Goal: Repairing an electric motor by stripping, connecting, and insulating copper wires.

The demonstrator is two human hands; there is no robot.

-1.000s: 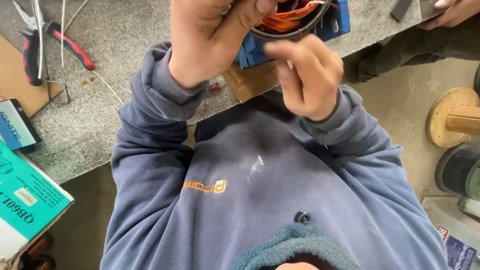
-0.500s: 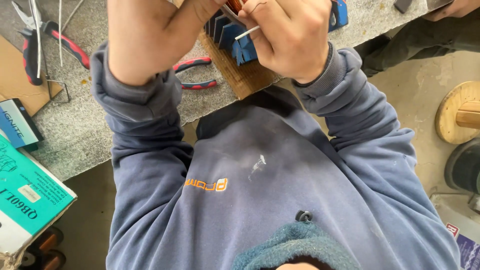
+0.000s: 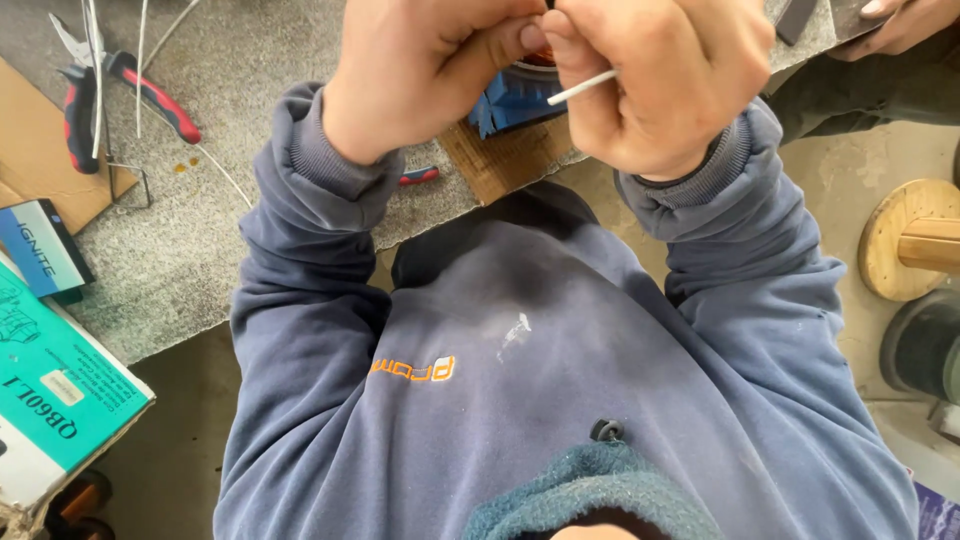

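Since half a second ago your two hands have drawn together at the top centre of the frame, and the red-handled pliers that lay under your left arm are now mostly hidden, only a red and blue tip (image 3: 418, 176) showing by the sleeve. Your right hand (image 3: 665, 75) is clenched around a thin white stick-like sleeve (image 3: 582, 87), which pokes out leftward between the fingers. Your left hand (image 3: 420, 70) is curled with its thumb pressed against the right hand's fingertips (what it pinches, if anything, I cannot tell). Just below the knuckles sits the blue finned metal part (image 3: 512, 100) on a small wooden block (image 3: 500, 160) at the edge of the grey stone bench (image 3: 230, 230).

At the upper left lie red and black pliers (image 3: 120, 95) among thin white wires (image 3: 140, 60). A teal cardboard box (image 3: 50, 390) fills the lower left. Another person's hand (image 3: 900, 22) rests in the upper right corner.
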